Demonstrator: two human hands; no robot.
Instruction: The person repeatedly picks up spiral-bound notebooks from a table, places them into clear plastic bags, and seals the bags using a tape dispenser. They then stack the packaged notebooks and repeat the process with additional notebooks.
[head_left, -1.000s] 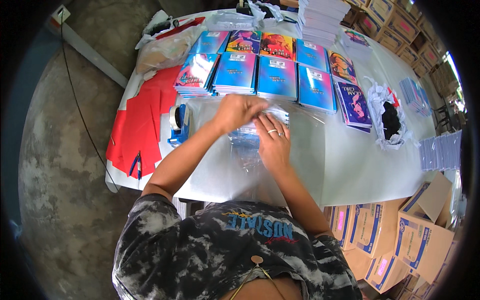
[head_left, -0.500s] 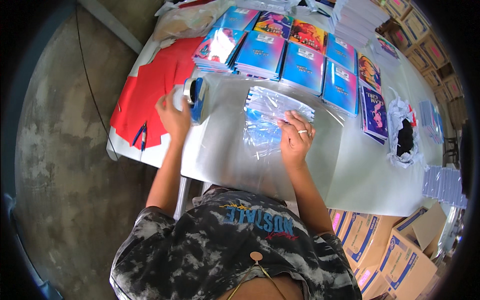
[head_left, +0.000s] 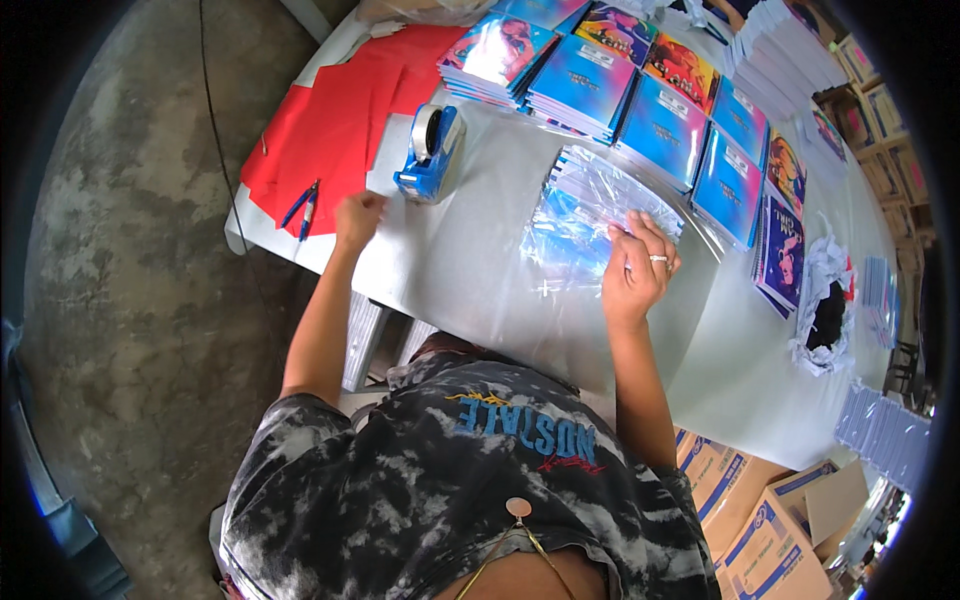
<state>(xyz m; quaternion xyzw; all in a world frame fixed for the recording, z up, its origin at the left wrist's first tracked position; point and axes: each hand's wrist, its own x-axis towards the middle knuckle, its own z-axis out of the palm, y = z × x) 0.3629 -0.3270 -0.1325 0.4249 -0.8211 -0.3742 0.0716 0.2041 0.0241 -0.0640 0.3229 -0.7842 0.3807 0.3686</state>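
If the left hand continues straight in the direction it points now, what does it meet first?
Probably the blue tape dispenser. The left hand rests on the white table just below it, pointing up and slightly right. Depth is hard to judge, so it might pass beside it.

Stacked cardboard boxes [head_left: 760,520] are cut off at the lower right edge; the clear plastic sleeve [head_left: 585,225] blurs its contents, and the left hand's [head_left: 357,217] grasp is unreadable.
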